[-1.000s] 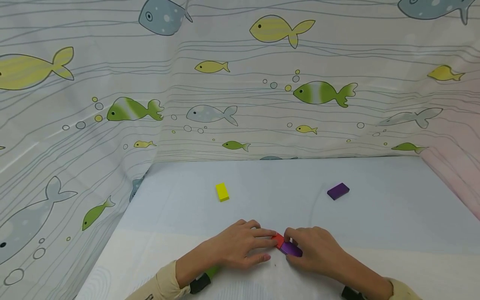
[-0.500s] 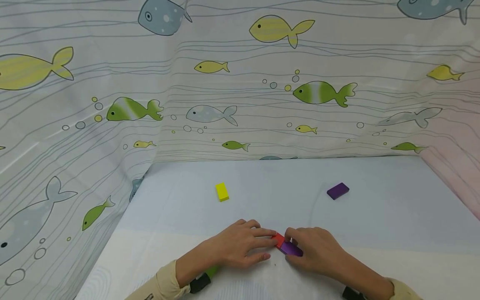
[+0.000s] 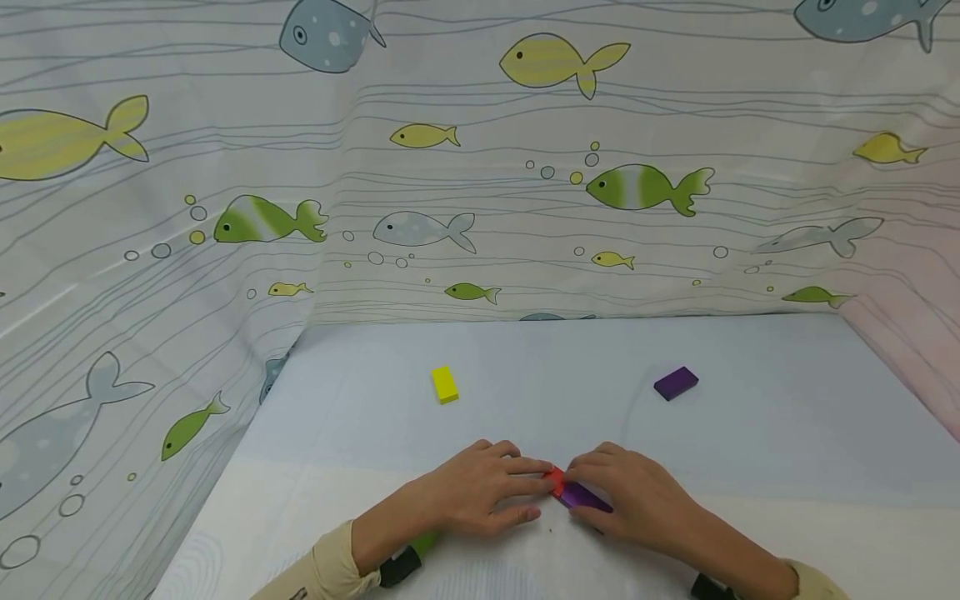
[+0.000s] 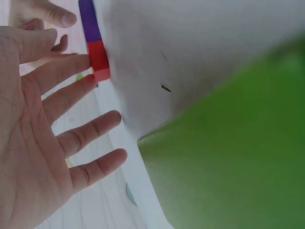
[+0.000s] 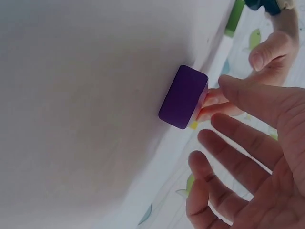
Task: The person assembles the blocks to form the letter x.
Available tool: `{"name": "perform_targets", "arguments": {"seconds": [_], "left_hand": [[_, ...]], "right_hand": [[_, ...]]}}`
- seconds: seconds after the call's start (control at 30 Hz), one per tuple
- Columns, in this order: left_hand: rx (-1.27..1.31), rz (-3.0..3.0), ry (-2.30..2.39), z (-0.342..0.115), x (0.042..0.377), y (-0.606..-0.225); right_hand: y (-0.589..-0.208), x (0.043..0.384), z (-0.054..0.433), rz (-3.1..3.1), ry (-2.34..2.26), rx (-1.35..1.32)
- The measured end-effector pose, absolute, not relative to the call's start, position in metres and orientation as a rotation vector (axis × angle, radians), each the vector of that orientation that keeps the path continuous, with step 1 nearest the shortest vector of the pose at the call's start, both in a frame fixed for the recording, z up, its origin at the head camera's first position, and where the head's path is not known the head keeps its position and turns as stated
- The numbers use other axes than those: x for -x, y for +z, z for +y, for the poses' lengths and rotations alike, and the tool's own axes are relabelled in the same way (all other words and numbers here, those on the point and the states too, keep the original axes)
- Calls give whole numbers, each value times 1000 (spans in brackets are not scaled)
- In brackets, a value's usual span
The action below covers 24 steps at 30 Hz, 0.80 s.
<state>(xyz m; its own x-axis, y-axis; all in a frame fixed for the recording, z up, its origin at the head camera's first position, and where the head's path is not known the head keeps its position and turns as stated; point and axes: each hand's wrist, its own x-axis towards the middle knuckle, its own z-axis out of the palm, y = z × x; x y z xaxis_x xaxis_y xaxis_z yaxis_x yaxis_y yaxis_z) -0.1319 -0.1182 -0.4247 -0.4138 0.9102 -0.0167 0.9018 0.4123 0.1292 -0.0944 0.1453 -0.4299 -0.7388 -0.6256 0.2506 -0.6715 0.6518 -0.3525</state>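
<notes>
On the white tabletop a red block [image 3: 556,480] and a purple block [image 3: 585,497] lie end to end in a slanting line. My left hand [image 3: 487,492] rests its outstretched fingertips on the red block, as the left wrist view also shows at the red block's side [image 4: 98,59]. My right hand [image 3: 633,492] is over the purple block, its fingers spread and loosely bent. In the right wrist view, the purple block's end [image 5: 183,97] stands apart from the right fingers. Part of a green block [image 3: 424,543] shows beneath the left wrist.
Farther back on the table, a yellow block [image 3: 445,385] lies at left and another purple block [image 3: 677,382] at right. A fish-print curtain [image 3: 450,183] borders the table's back and left side. Dark bands [image 3: 401,567] sit at the wrists.
My right hand has loosened from the purple block, its fingers straightening and shifting slightly. The left hand and the other blocks look unmoved.
</notes>
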Motion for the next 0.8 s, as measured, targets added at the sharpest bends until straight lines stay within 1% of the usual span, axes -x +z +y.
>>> {"name": "perform_targets", "arguments": {"seconds": [0.3, 0.8], "left_hand": [[-1652, 2558, 146, -119, 132, -425], [-1652, 2561, 168, -119, 132, -424]], "right_hand": [[-432, 95, 150, -2694, 662, -1198], [-433, 93, 153, -2656, 659, -1262]]}}
